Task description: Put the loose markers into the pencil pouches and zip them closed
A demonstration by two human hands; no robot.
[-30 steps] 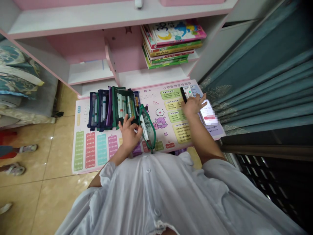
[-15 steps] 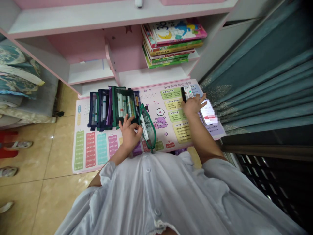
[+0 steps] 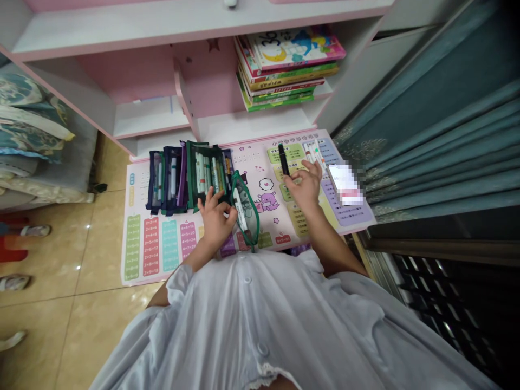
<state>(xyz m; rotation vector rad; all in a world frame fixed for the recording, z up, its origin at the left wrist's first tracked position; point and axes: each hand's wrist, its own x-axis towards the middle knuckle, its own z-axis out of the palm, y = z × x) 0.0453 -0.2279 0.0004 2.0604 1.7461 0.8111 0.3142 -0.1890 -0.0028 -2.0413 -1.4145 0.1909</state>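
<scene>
Thumb and index finger of my left hand (image 3: 215,216) are pinched at the edge of a green-trimmed mesh pouch (image 3: 252,216); the other fingers are spread. A white marker (image 3: 240,211) lies inside that pouch. My right hand (image 3: 305,187) grips a black marker (image 3: 283,161) near its lower end, its tip pointing away from me. Several white markers (image 3: 314,151) lie just beyond the right fingers. To the left of my left hand, a green mesh pouch (image 3: 190,179) full of markers stands beside a purple-trimmed pouch (image 3: 181,181) and navy pouches (image 3: 154,206).
A phone (image 3: 343,181) with a lit screen rests at the right of the printed desk mat (image 3: 140,233). Stacked books (image 3: 284,81) sit on the shelf (image 3: 244,127) behind. A teal curtain (image 3: 426,135) hangs close on the right. Another person's foot (image 3: 14,283) shows at left.
My right hand has moved left from beside the phone, carrying the black marker away from the white markers. The left hand has stayed at the pouch.
</scene>
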